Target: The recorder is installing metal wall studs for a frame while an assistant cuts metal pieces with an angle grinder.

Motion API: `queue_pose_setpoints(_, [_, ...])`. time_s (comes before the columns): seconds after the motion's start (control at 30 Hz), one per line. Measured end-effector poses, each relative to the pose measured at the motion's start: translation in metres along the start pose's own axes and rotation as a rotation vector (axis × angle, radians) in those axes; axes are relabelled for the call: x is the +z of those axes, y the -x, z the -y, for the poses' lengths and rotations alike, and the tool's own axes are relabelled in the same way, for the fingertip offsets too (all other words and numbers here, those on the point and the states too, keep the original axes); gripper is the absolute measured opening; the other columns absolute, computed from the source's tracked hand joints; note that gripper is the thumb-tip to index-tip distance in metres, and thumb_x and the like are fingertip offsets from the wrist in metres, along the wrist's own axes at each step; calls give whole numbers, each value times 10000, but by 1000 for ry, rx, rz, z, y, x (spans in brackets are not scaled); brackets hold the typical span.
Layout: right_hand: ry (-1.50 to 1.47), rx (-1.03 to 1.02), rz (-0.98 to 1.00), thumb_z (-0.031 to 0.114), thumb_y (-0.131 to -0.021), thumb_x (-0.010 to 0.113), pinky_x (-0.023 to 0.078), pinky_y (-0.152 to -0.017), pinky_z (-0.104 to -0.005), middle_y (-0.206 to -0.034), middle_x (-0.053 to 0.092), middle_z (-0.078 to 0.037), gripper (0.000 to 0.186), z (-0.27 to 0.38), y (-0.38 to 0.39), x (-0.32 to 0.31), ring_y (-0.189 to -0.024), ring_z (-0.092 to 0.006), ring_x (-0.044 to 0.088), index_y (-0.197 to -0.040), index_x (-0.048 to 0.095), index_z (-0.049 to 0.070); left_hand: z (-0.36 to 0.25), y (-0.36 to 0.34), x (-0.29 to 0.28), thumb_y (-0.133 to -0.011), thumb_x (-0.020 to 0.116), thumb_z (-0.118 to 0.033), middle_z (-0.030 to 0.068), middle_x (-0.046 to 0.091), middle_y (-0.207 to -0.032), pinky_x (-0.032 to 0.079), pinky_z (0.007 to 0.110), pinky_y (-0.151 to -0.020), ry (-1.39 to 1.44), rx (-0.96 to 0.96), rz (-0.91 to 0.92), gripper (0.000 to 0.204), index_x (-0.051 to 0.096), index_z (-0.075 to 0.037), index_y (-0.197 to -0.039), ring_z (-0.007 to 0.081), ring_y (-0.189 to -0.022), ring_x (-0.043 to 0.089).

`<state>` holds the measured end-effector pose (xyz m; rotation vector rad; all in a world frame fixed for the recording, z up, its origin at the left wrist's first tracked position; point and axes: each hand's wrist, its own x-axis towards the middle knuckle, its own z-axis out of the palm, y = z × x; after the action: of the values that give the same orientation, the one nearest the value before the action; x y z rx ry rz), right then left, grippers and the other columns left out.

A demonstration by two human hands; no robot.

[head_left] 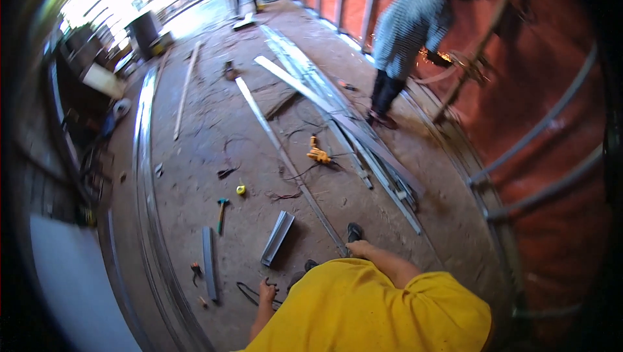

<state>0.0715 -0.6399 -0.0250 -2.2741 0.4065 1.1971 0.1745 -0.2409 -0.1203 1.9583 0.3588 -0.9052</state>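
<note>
My right hand [359,248] is closed at the near end of a long, narrow metal bar [285,157], which stretches away across the floor beside my shoe. Low in front of my yellow shirt, my left hand [267,291] has its fingers curled around a small dark thing that I cannot make out. A dark loop of cable or strap [250,292] lies next to it. Just beyond sits a short metal channel piece [278,238]. Left of that lie another short channel [208,264], a green-handled hammer [221,217] and a yellow tape measure [241,190].
A yellow power tool [318,154] with a cord lies ahead. Long metal profiles [337,118] are piled to its right, others [146,157] run along the left. A co-worker [415,27] bends by the red sheet wall [545,92], where sparks fly. Another person stands far back.
</note>
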Motion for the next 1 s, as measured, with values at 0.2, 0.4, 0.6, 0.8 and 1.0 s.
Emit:
queue_pose_setpoints(0.2, [62,-32,-29,212,-841,570,400,-946,-419,-1257,504,-185,486,-23,-12,14,-1158,-342,479,-1281,428,64,14,-1,7,-766,439,66,162,642,-911,488,302,-498,-35,13,-10,591,368,-31,-1345,197,-618,635])
queue_pose_setpoints(0.4, [95,13,-16,176,-846,577,390,-966,-420,-1279,487,-166,493,-28,-6,-3,-1182,-325,459,-1298,408,70,37,9,13,-762,456,71,164,645,-940,487,297,-493,-60,-50,-25,602,375,-43,-1347,199,-632,641])
queue_pose_setpoints(0.6, [115,43,-57,241,-823,601,401,-956,-410,-1257,512,-158,525,-41,1,-6,-1162,-313,481,-1299,434,95,31,26,10,-733,495,27,188,649,-820,512,312,-631,-105,-27,-85,538,469,-8,-1269,235,-656,650])
queue_pose_setpoints(0.8, [85,77,-39,223,-837,590,396,-964,-404,-1260,513,-146,503,-34,11,-5,-1161,-307,483,-1301,440,102,40,13,9,-745,504,20,209,643,-914,508,311,-657,-87,-22,-98,540,463,-21,-1281,235,-705,657])
queue_pose_setpoints(1.0, [57,52,-54,221,-837,588,388,-973,-403,-1263,511,-148,512,-37,2,7,-1166,-313,478,-1307,429,92,33,8,11,-763,427,64,174,648,-933,479,304,-486,-100,-30,-35,602,361,-35,-1353,208,-634,641])
